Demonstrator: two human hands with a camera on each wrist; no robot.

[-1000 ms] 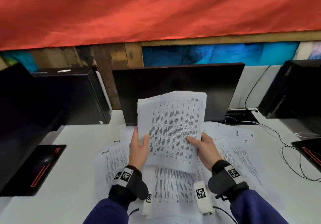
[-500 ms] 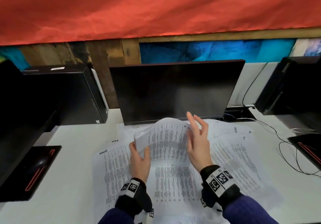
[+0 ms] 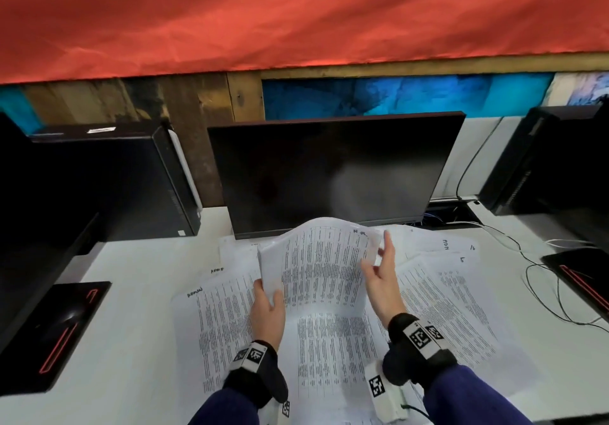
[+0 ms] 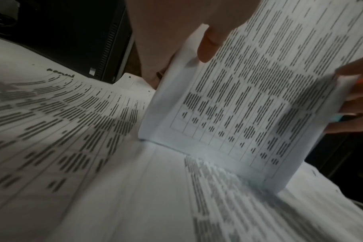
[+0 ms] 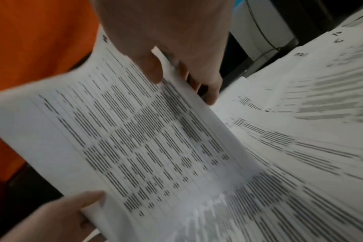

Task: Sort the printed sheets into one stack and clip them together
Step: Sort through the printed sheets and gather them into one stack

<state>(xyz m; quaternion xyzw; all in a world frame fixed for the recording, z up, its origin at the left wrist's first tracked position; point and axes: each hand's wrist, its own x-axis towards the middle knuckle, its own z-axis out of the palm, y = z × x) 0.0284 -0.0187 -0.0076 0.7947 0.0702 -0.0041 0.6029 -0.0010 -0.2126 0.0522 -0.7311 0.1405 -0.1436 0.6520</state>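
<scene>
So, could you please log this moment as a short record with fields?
held: bundle of printed sheets, standing on its lower edge on the spread sheets
left hand: grips the bundle's left edge, thumb in front
right hand: pinches the right edge
desk: loose printed sheets fanned out
behind: dark monitor
clip: none visible

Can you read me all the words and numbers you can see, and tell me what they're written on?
"6": handwritten in the top corner of a loose sheet on the right of the desk.
Other handwritten corner notes: too blurred to read.
Printed table rows on the held sheets, gripped by the left hand and the right hand: too small and blurred.
Wrist tags: square code patterns, no words.
</scene>
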